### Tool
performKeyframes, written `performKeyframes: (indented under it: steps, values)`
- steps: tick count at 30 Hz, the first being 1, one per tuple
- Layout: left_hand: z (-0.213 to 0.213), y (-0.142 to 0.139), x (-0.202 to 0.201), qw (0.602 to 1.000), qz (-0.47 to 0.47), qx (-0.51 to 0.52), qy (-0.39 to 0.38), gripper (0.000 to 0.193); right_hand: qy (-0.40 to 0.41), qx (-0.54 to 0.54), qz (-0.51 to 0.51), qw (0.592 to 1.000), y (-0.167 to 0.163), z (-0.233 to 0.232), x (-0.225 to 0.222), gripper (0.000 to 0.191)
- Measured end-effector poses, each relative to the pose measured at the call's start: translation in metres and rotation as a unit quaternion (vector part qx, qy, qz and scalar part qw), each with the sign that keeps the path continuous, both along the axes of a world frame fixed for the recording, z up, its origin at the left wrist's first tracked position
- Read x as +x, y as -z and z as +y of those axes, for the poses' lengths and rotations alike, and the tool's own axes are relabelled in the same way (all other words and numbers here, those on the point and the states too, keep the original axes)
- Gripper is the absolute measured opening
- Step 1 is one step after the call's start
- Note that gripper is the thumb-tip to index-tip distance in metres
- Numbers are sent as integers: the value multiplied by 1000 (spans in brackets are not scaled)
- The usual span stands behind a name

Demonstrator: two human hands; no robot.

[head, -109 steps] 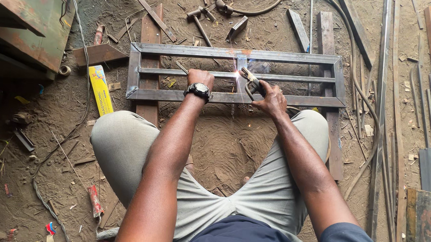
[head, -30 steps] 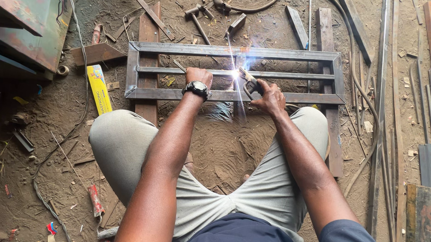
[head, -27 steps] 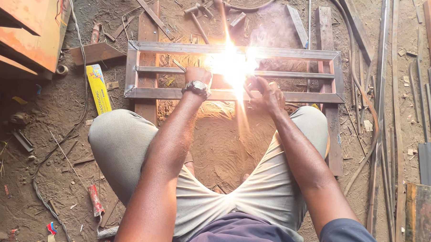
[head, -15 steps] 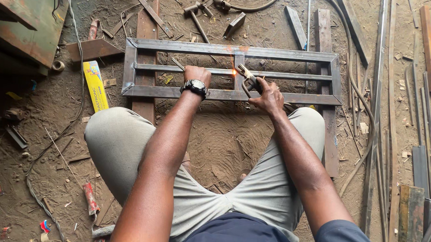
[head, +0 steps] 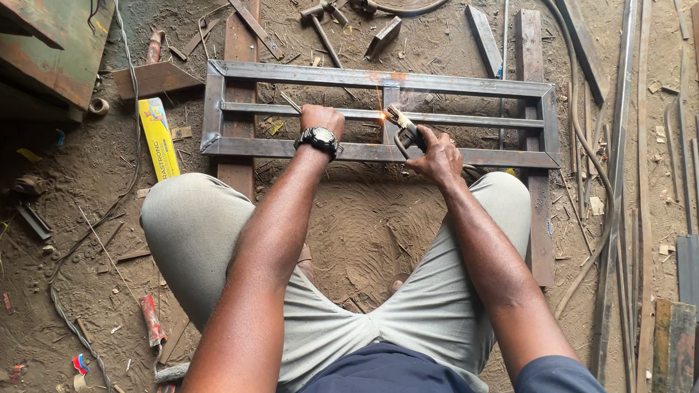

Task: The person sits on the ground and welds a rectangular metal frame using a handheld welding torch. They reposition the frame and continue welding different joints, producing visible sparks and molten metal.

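A rectangular steel frame point(head: 292, 74) lies on wooden planks on the dirt floor in front of me. My left hand point(head: 323, 119), with a black wristwatch on the wrist, rests closed on the frame's middle bar. My right hand point(head: 437, 155) grips a welding electrode holder point(head: 404, 130). Its tip touches the frame near the middle upright, where a small orange glow and a few sparks show. My knees in light trousers spread to either side below the frame.
A yellow electrode box point(head: 159, 138) lies left of the frame. A hammer point(head: 318, 23) and metal offcuts lie beyond it. Long steel bars point(head: 638, 152) line the right side. A rusty green metal box point(head: 38, 31) sits at top left. Cables cross the floor.
A bright welding flash flared at the frame about a second ago, then died. Now only a small spark shows at the tip. Both hands stay in nearly the same place.
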State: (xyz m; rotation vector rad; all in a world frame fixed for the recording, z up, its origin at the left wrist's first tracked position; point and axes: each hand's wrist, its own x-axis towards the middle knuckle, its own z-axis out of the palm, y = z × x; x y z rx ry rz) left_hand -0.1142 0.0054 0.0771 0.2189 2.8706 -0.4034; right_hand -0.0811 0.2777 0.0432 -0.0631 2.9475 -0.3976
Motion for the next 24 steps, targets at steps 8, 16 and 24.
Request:
performKeyframes:
  steps: [8, 16, 24]
  values:
    - [-59, 5, -30, 1000, -7, 9, -5, 27, 4, -1, -6, 1000, 11, -57, -30, 95]
    - [-89, 7, -58, 999, 21, 30, 3, 24, 4, 4, -10, 1000, 5, -87, -57, 96]
    - [-80, -6, -74, 1000, 1, 21, 0, 28, 2, 11, -14, 1000, -4, -81, -77, 95]
